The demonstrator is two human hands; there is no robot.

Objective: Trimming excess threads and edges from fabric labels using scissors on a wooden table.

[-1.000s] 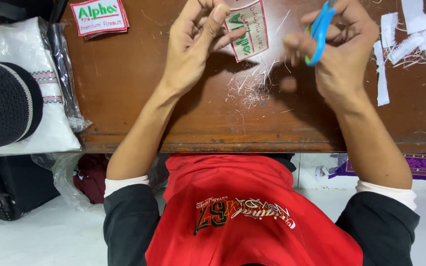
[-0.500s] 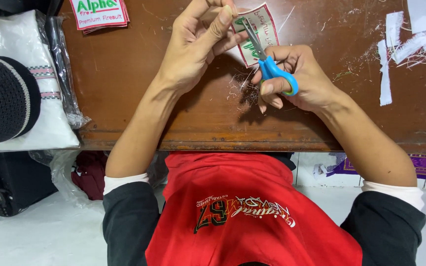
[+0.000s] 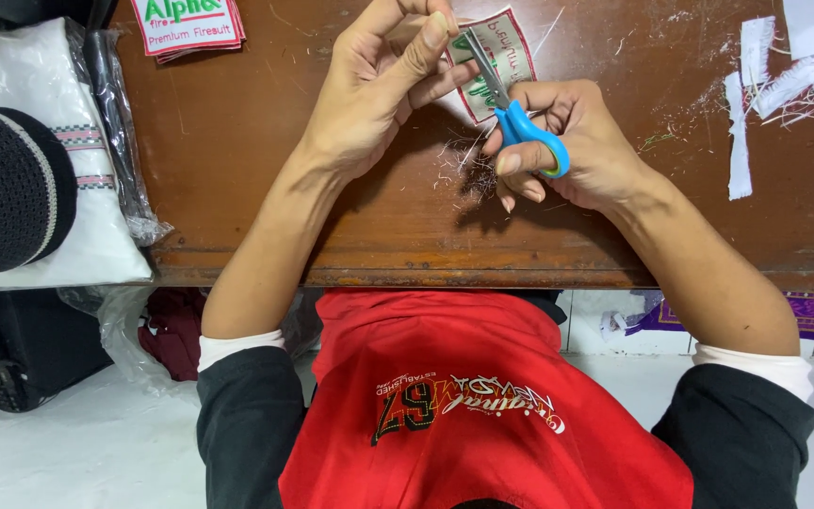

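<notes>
My left hand (image 3: 379,80) pinches the near edge of a small white cloth patch (image 3: 506,52) with a red border and green lettering, held just above the brown wooden table (image 3: 237,141). My right hand (image 3: 572,151) grips blue-handled scissors (image 3: 520,127), fingers through the loops. The metal blades point up and left and meet the patch at its edge beside my left thumb. A small heap of cut thread scraps (image 3: 468,170) lies on the table under both hands.
A stack of similar patches (image 3: 190,24) lies at the table's far left. White fabric strips and offcuts (image 3: 774,75) are scattered at the right. A bagged white cloth (image 3: 58,160) with a dark knitted cap (image 3: 2,188) sits left of the table.
My right hand has brought the scissors left and down from the right side to the patch; the blades now touch its edge. My left hand kept its hold on the patch.
</notes>
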